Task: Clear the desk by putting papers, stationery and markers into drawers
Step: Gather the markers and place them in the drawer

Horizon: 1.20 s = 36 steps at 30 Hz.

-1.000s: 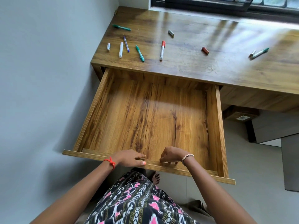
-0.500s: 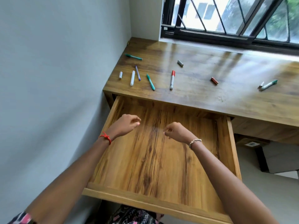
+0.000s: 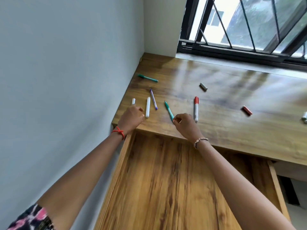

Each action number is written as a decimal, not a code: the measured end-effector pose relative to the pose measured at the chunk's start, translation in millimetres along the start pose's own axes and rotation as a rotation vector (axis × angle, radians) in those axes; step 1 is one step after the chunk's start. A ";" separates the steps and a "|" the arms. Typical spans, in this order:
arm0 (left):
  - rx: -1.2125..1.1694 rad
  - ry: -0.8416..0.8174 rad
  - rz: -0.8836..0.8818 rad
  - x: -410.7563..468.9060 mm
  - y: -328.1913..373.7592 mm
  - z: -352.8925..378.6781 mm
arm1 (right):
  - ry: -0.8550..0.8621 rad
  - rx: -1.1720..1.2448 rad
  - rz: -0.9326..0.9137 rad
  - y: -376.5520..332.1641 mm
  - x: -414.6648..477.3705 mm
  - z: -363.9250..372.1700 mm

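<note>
Pens and markers lie scattered on the wooden desk [image 3: 224,97]. My left hand [image 3: 132,117] hovers at the desk's near left corner with its fingers loosely curled and nothing in them, just beside a white marker [image 3: 147,107] and below a short white piece [image 3: 133,101]. My right hand [image 3: 186,125] pinches the near end of a green pen [image 3: 168,110], which still rests on the desk. A purple pen [image 3: 153,99], a red-capped marker [image 3: 196,110] and a teal pen [image 3: 147,78] lie close by. The open, empty drawer [image 3: 166,188] is under my forearms.
A grey cap [image 3: 203,86] and a red cap [image 3: 247,110] lie further right, and a white piece [image 3: 304,116] at the right edge. The wall [image 3: 66,80] runs along the desk's left side. A barred window [image 3: 249,30] stands behind.
Both hands left the drawer's front edge and reached forward over the open drawer to the desk top. The right fingers have arrived at the green pen, the left beside the white marker.
</note>
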<state>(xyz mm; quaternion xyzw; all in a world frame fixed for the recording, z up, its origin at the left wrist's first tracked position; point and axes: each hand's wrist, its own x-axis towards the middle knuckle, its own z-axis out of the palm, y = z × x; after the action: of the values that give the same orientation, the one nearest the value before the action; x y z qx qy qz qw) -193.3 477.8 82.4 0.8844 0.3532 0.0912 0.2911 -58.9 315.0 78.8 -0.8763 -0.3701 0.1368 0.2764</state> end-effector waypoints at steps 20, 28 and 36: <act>0.324 0.068 -0.013 51.0 -14.9 48.7 | 0.119 -0.040 -0.008 13.4 34.3 31.8; 0.117 0.264 -0.136 32.0 -2.3 51.9 | 0.096 0.047 0.015 9.5 28.0 35.7; 0.035 0.261 0.111 -15.7 21.0 79.2 | 0.004 0.678 0.204 -17.1 30.9 39.0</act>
<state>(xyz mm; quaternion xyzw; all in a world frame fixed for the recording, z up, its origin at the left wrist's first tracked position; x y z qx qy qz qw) -163.7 419.3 30.8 0.8882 0.3399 0.2154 0.2216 -64.8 362.2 56.2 -0.7675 -0.2138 0.2770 0.5371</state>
